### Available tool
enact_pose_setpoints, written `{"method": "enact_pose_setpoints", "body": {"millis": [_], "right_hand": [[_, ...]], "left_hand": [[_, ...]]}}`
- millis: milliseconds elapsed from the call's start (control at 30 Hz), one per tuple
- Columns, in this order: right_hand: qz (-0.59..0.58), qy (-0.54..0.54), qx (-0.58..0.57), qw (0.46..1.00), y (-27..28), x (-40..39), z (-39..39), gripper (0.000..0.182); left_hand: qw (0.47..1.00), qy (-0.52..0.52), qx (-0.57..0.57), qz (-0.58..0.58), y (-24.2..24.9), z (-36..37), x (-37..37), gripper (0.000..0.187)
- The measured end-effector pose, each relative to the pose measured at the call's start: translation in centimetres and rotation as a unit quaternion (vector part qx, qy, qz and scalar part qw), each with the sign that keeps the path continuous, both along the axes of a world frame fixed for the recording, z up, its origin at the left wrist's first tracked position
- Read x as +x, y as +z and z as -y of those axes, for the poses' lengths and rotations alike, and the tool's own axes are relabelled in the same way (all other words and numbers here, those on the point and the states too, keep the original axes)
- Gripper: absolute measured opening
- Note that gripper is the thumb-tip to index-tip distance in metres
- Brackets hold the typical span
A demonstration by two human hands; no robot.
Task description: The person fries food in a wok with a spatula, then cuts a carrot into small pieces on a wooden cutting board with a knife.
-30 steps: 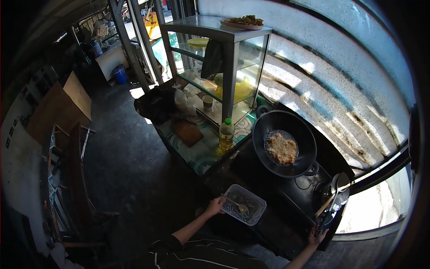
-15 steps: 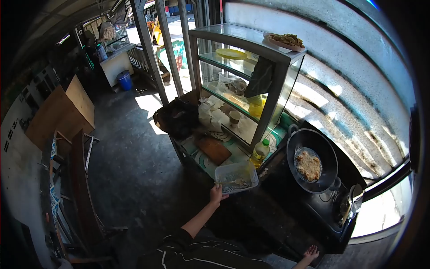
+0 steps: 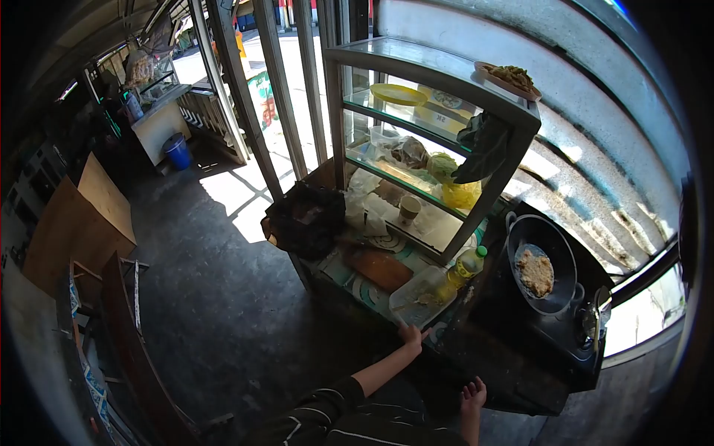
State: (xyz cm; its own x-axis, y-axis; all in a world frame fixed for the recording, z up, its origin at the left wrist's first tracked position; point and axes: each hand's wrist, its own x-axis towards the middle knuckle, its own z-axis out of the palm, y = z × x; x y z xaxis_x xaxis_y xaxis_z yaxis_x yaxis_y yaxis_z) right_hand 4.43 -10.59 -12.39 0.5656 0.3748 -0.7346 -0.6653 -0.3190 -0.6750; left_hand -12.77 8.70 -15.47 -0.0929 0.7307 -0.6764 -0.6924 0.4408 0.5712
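Note:
My left hand [image 3: 410, 336] is at the near edge of a clear plastic container [image 3: 422, 297], with its thumb and a finger spread apart. The container sits at the front corner of the counter, beside a bottle of yellow oil [image 3: 466, 266] with a green cap. My right hand [image 3: 474, 392] is held in the air below the stove, fingers apart, with nothing in it. On the stove stands a black wok [image 3: 563, 259] with a golden fried piece [image 3: 535, 273] in oil.
A glass display case [image 3: 439, 67] stands behind the container, with a plate of food [image 3: 513, 79] on top. A brown board [image 3: 378, 268] and a black bag [image 3: 305, 219] lie to its left. Metal utensils [image 3: 593, 320] rest right of the wok. A bench [image 3: 134, 334] stands far left.
The container has moved right and down onto the counter, and my left hand has loosened around it. My right hand has risen and moved left. The camera view has shifted.

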Motion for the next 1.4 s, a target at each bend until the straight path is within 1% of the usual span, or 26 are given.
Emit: {"method": "enact_pose_setpoints", "body": {"millis": [33,67,100,167,200,233,300,367,400,467,533,567,633,667,733,800,833,867,900,933,1000,1067,1100,1167,1233,1400], "right_hand": [[-0.004,0.058,-0.004,0.998,0.8,-2.5,-1.1,0.031],[-0.001,0.116,-0.012,0.993,1.7,-4.9,-2.4,0.032],[0.001,0.169,-0.022,0.985,2.4,-6.4,-3.7,0.033],[0.032,0.233,-0.024,0.972,2.0,-8.2,-6.7,0.034],[0.060,0.222,-0.027,0.973,2.0,-8.9,-8.4,0.033],[0.090,0.210,-0.029,0.973,2.3,-9.4,-10.1,0.033],[0.268,0.189,0.010,0.945,4.5,-10.3,-13.8,0.027],[0.509,0.179,0.120,0.833,5.2,-9.9,-17.4,0.022],[0.513,0.173,0.117,0.833,7.6,-10.5,-19.3,0.022],[0.556,0.236,0.158,0.781,13.9,-12.6,-23.5,0.022],[0.620,0.244,0.202,0.718,15.7,-12.7,-28.3,0.023],[0.648,0.255,0.202,0.689,16.3,-12.9,-30.8,0.023],[0.681,0.279,0.227,0.638,17.6,-13.3,-36.5,0.024],[0.700,0.267,0.222,0.624,17.9,-13.2,-39.6,0.023],[0.766,0.225,0.176,0.576,15.4,-10.5,-47.1,0.019],[0.809,0.091,0.247,0.525,14.0,-7.8,-53.2,0.018],[0.833,0.124,0.070,0.535,12.5,-5.5,-55.3,0.016],[0.717,0.243,-0.120,0.642,14.5,-6.2,-55.3,0.018],[0.712,0.313,-0.205,0.594,11.8,-3.8,-56.2,0.027],[0.704,0.319,-0.229,0.592,10.8,-3.5,-56.1,0.033],[0.669,0.339,-0.263,0.607,13.5,-6.2,-55.7,0.053],[0.646,0.362,-0.327,0.587,17.1,-10.7,-54.6,0.062],[0.629,0.395,-0.372,0.556,17.4,-11.1,-55.6,0.055],[0.622,0.324,-0.412,0.582,15.4,-11.4,-57.0,0.046],[0.599,0.318,-0.431,0.595,15.0,-11.8,-57.2,0.039],[0.598,0.288,-0.405,0.629,15.0,-12.6,-56.4,0.039]], "left_hand": [[0.999,-0.010,-0.001,-0.032,0.3,0.2,0.0,0.061],[0.999,-0.026,0.004,0.038,0.7,0.4,-0.2,0.056],[0.999,-0.034,-0.004,0.040,1.4,0.7,-0.5,0.056],[0.960,-0.261,-0.042,0.089,2.4,0.7,-2.7,0.051],[0.933,-0.326,-0.062,0.139,1.7,0.5,-4.3,0.043],[0.929,-0.337,-0.070,0.134,1.9,0.6,-6.5,0.043],[0.893,-0.424,-0.064,0.134,3.2,-0.4,-11.6,0.040],[0.892,-0.449,0.007,0.051,3.3,-1.7,-17.9,0.038],[0.899,-0.438,-0.011,0.026,2.7,-2.7,-21.3,0.041],[0.916,-0.374,-0.049,-0.134,3.5,-4.5,-26.7,0.034],[0.919,-0.339,-0.058,-0.192,2.0,-7.0,-31.7,0.030],[0.917,-0.344,-0.061,-0.193,1.7,-8.1,-33.3,0.030],[0.917,-0.333,0.022,-0.219,1.7,-10.1,-36.0,0.028],[0.908,-0.360,0.018,-0.212,6.2,-10.9,-35.7,0.027],[0.910,-0.360,0.043,-0.199,8.8,-11.5,-35.2,0.030],[0.894,-0.415,0.055,-0.161,7.2,-12.9,-36.2,0.044],[0.898,-0.414,0.050,-0.142,6.6,-12.9,-36.7,0.042],[0.900,-0.415,0.047,-0.125,6.3,-13.2,-37.0,0.041],[0.891,-0.431,0.048,-0.134,5.6,-13.2,-37.5,0.040],[0.882,-0.446,0.045,-0.143,4.8,-13.1,-38.3,0.040],[0.857,-0.485,0.042,-0.169,5.6,-13.0,-40.0,0.041],[0.839,-0.510,0.050,-0.184,6.3,-13.6,-42.7,0.042],[0.816,-0.542,0.053,-0.193,6.2,-13.4,-43.9,0.044],[0.808,-0.549,0.059,-0.206,5.5,-13.9,-46.5,0.043],[0.801,-0.541,0.067,-0.247,6.1,-15.0,-48.7,0.041],[0.821,-0.505,0.101,-0.249,8.7,-17.5,-51.5,0.043]]}}
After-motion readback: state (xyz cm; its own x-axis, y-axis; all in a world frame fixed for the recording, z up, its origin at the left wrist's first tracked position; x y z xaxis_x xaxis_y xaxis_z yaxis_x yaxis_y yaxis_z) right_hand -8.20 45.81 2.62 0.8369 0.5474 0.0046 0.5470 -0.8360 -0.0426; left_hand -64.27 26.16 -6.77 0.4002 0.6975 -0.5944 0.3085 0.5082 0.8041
